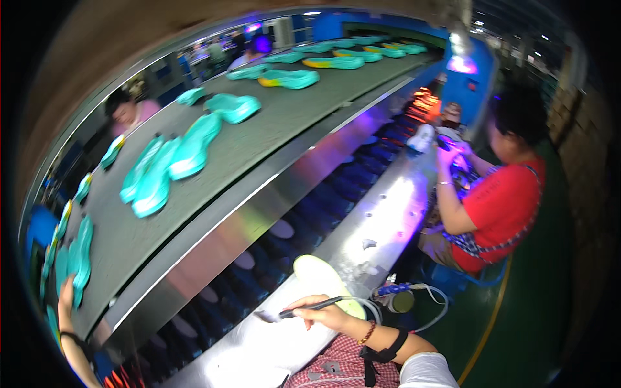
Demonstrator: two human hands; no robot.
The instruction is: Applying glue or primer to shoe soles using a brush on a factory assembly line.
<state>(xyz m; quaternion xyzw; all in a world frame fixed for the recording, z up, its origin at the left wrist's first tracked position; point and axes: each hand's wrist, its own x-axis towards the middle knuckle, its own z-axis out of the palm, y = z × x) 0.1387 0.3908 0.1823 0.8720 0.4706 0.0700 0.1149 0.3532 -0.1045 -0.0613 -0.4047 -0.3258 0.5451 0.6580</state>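
Note:
My left hand (66,296) reaches over the conveyor at the far left, its fingers closed at the lower end of a teal shoe sole (81,255). Another teal sole lies right beside that one. My right hand (317,312) holds a brush (292,313) with a dark handle, its tip pointing left above the pale, brightly lit bench. Behind the right wrist lies a pale yellow, rounded flat piece (321,275). A light hose (375,309) curves near the brush's handle end.
The dark conveyor belt (259,139) carries several teal soles, some with yellow parts. A metal-edged rack of dark shoes (259,258) runs under it, with an orange glow at its far end. A co-worker in red (501,204) sits at right by the metal bench (388,213). A jar (402,301) stands nearby.

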